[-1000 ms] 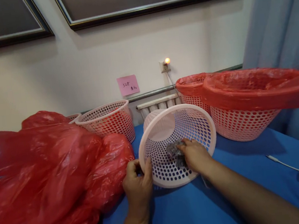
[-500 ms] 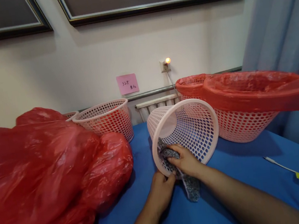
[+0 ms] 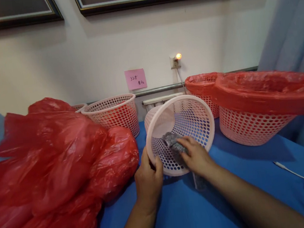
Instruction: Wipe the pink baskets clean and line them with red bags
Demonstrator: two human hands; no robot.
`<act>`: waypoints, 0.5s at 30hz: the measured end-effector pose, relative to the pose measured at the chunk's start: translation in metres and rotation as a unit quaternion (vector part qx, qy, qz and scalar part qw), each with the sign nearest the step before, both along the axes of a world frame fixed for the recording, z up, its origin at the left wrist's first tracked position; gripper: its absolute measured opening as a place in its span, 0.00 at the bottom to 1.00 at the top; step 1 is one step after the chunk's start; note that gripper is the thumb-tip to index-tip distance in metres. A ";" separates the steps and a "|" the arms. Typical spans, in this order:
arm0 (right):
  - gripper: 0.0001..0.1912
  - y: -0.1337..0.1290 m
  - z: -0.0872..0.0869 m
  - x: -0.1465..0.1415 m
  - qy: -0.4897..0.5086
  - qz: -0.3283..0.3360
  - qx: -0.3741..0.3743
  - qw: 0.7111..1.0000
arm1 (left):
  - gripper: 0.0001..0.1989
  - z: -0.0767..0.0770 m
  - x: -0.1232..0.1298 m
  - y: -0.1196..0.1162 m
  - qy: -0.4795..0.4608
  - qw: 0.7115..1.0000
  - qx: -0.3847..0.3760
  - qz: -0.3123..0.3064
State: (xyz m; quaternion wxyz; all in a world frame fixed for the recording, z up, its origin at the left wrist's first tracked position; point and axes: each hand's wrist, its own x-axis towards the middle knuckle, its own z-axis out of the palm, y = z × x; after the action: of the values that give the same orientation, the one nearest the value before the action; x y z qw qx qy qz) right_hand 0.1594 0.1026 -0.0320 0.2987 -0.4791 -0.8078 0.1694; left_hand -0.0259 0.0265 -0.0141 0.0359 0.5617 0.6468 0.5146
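Note:
A pale pink perforated plastic basket [image 3: 207, 112] lies tipped on its side on the blue tabletop [image 3: 178, 214], its mouth facing me. My left hand [image 3: 148, 177] grips the rim at the lower left, thumb over the edge. Inside the mouth, my right hand [image 3: 197, 156] is closed on a grey speckled cloth [image 3: 173, 142], which is bunched against the inner lower wall. One end of the cloth hangs out below the rim under my right wrist.
Crumpled red plastic bags [image 3: 64, 169] cover the table's left side. Behind them stands another pink basket [image 3: 113, 113]. On the right are a red-lined basket [image 3: 255, 123] and a smaller lined one [image 3: 203, 89]. A white cable [image 3: 295, 173] lies at right; a lit plug [image 3: 176, 61] is on the wall.
My left hand has shifted from the bottom of the rim up its left side, and the basket has turned slightly. My right hand has moved the cloth deeper inside. The view has shifted a little.

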 end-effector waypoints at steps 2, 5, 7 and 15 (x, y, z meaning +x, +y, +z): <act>0.29 -0.012 -0.005 -0.014 0.105 0.111 -0.014 0.988 | 0.28 0.000 0.001 -0.003 0.012 0.999 0.036 -0.023; 0.29 -0.015 -0.009 -0.017 0.081 0.173 -0.036 0.981 | 0.25 0.005 -0.001 -0.007 0.018 0.995 0.085 -0.040; 0.30 -0.007 -0.008 -0.008 -0.036 0.103 -0.042 0.993 | 0.23 0.010 -0.004 -0.008 0.012 0.994 0.103 -0.043; 0.32 0.013 -0.018 0.001 -0.068 0.006 -0.053 0.996 | 0.33 -0.012 0.008 0.005 -0.046 0.990 0.013 -0.134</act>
State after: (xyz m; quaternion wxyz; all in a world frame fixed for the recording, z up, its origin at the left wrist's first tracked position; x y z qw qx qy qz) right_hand 0.1608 0.1155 -0.0498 0.2159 -0.4997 -0.8192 0.1809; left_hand -0.0178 0.0317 -0.0257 0.1271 0.6190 0.5571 0.5387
